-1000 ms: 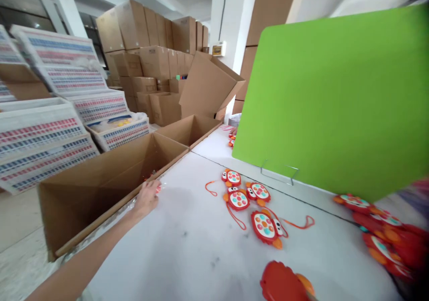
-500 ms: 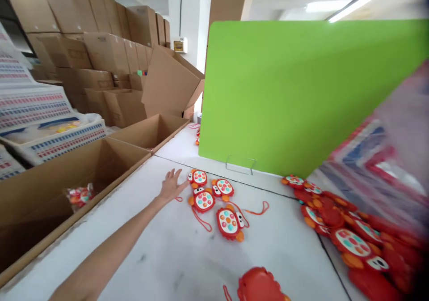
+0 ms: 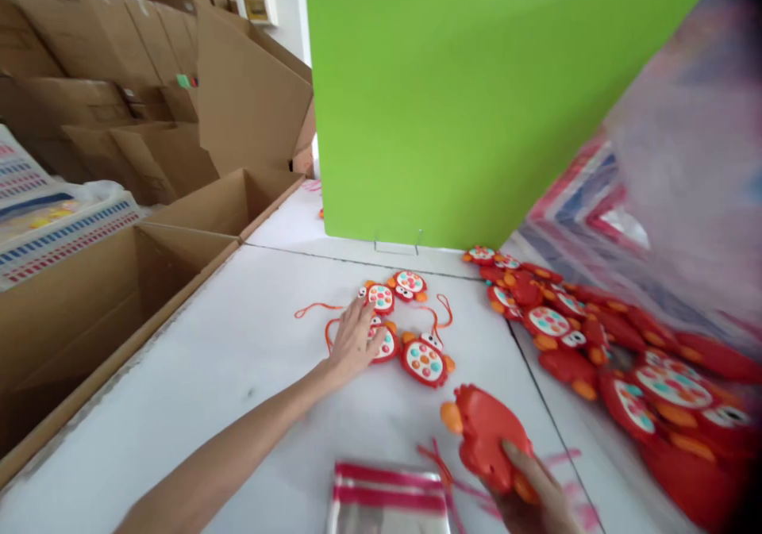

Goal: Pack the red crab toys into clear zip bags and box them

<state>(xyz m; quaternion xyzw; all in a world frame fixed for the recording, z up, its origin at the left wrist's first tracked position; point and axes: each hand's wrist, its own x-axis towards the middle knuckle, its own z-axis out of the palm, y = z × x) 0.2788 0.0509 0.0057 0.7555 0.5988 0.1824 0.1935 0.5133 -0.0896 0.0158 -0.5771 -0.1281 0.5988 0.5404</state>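
Head view: a dotted toy [image 3: 390,345] is lying at the left hand's [image 3: 353,339] three o'clock, partly under its loosely spread fingers, while the right hand [image 3: 533,490] is gripping a red toy [image 3: 488,431].

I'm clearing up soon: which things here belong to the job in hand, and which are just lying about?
Likely in the job:
red toy, in the right hand
four toys by the left hand
toy pile
open carton

Likely just about:
green board
stacked cartons
striped crate
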